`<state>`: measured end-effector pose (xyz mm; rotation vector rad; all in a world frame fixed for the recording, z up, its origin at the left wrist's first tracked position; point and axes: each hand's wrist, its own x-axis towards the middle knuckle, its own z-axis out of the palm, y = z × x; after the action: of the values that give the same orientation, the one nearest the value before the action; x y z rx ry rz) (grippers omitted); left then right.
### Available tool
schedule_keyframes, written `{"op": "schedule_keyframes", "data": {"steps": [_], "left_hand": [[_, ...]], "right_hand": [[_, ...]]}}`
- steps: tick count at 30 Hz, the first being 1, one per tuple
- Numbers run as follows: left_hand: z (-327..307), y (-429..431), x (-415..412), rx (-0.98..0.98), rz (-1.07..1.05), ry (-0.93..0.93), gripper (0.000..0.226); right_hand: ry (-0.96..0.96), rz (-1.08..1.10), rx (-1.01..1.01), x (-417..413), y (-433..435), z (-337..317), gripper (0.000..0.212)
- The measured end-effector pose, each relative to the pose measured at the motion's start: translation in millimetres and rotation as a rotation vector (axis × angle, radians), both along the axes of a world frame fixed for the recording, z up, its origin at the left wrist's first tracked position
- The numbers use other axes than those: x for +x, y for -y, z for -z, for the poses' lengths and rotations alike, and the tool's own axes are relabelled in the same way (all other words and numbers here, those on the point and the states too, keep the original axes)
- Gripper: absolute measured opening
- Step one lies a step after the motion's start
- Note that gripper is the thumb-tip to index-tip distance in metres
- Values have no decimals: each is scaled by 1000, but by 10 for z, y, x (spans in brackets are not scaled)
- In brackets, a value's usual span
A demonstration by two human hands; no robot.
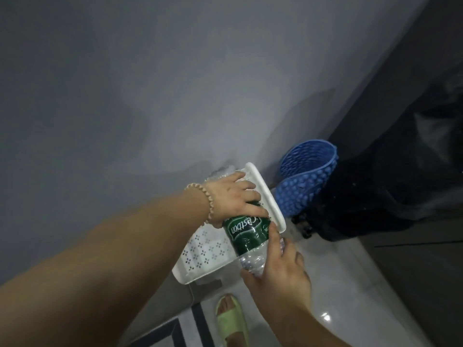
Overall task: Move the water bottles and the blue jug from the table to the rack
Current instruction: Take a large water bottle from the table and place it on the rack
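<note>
As viewed from above, noted grey wall and pale tiled floor; recorded at right a dark bag on that floor; found against wall a white perforated rack with raised rim; logged just right of rack, against bag, a blue studded container; observed water bottle, green-labelled, tilted over rack tray, contact with tray not discernible; confirmed left hand curled over bottle's far end; confirmed right hand wrapped round its near clear end; noted green slipper below; noted bead bracelet on left wrist.
</note>
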<state>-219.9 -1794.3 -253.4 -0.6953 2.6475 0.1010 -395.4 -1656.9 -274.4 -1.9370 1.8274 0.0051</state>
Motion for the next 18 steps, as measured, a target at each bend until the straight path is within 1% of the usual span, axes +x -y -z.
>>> {"op": "schedule_keyframes", "data": {"steps": [6, 11, 14, 16, 18], "left_hand": [[311, 131, 159, -30, 40, -89, 106], [474, 189, 233, -64, -9, -187, 92], [578, 208, 253, -87, -17, -229, 85], [652, 206, 243, -65, -15, -231, 82], [738, 190, 249, -39, -28, -215, 83]], "right_hand": [[-57, 27, 20, 189, 75, 133, 109], [-119, 44, 8, 281, 163, 180, 105], [-125, 54, 1, 295, 189, 299, 110], [-137, 36, 18, 279, 150, 389, 110], [-161, 15, 13, 282, 116, 426, 108]]}}
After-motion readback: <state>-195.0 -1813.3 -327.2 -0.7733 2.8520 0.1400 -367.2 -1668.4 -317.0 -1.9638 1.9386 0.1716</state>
